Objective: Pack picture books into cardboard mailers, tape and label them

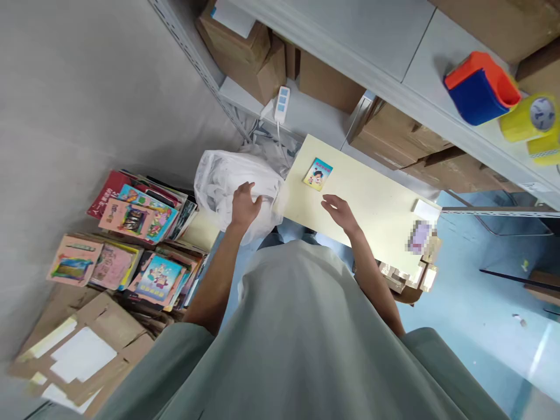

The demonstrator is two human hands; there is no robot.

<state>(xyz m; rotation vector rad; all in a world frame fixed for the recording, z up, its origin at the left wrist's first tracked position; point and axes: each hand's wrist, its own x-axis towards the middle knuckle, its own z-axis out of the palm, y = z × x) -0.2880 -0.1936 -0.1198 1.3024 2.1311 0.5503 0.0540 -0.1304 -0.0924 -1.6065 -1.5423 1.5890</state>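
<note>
A small booklet with a blue and yellow cover lies on the pale yellow tabletop, toward its left end. Just below the booklet, my right hand hovers with fingers apart and nothing in it. To the left, my left hand is over a white plastic bag, its fingers spread and holding nothing. Whether that hand touches the bag I cannot tell. The bag bulges open beside the table's left edge.
Stacks of children's books stand at the left, near a cardboard box. A shelf above holds cartons, a white power strip, a red and blue tape dispenser and yellow tape rolls. A blurred purple item lies at the table's right end.
</note>
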